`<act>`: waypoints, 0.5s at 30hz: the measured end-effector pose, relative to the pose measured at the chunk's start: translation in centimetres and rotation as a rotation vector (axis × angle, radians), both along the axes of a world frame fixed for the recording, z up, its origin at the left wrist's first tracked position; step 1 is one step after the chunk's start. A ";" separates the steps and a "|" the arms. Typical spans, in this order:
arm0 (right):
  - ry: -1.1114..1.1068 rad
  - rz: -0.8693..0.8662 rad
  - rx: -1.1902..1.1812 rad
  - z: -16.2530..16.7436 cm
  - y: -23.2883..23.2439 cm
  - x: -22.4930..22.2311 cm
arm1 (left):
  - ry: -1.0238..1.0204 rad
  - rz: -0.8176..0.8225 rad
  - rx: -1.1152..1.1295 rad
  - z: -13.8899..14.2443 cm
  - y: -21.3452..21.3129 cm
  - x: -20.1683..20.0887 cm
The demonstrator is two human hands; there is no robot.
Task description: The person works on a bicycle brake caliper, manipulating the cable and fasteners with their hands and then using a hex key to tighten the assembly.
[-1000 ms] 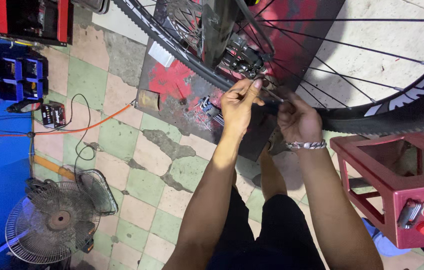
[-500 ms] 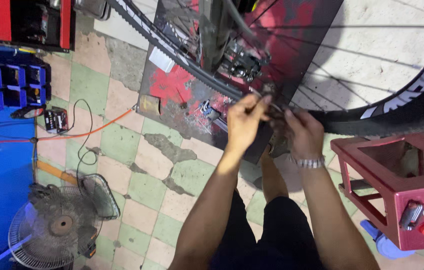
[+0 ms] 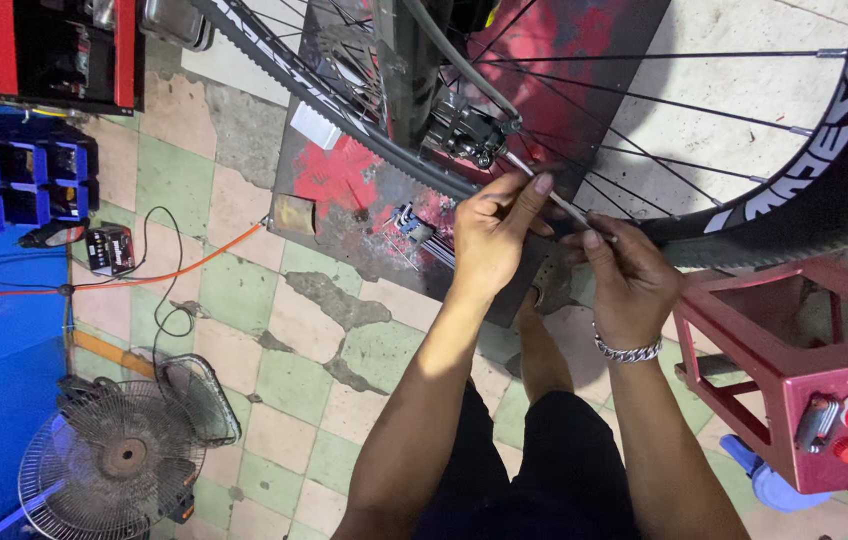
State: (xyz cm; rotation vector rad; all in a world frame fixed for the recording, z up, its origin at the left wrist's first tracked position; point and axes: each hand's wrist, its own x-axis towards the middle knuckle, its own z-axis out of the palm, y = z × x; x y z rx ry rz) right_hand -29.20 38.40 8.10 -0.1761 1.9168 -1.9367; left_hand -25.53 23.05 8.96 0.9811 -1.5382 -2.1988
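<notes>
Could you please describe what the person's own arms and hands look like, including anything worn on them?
Both forearms are bare, with no sleeves and no gloves. The left hand wears nothing visible. The right hand has a silver chain-link bracelet around its wrist. No watch or rings can be made out.

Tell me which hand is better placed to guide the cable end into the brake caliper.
Probably the left hand: its fingertips pinch the thin cable right beside the brake caliper. The right hand grips the cable farther back, better suited to steadying it.
</notes>
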 end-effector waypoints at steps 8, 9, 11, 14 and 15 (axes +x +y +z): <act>-0.913 0.021 -0.407 -5.6 0.7 -3.9 | 0.107 -0.017 0.101 -1.2 -0.1 0.2; -0.950 0.028 -0.337 -5.4 0.5 -4.2 | 0.119 0.008 0.095 -1.4 0.0 0.1; -0.799 0.034 -0.173 -4.2 0.2 -4.3 | 0.145 0.057 0.080 -1.9 0.3 -0.2; -0.183 0.091 0.048 -0.9 0.5 -2.6 | 0.132 0.136 0.040 -2.5 1.1 -0.8; 0.053 0.150 0.080 -0.1 0.5 -2.0 | 0.129 0.147 0.035 -2.6 1.3 -1.0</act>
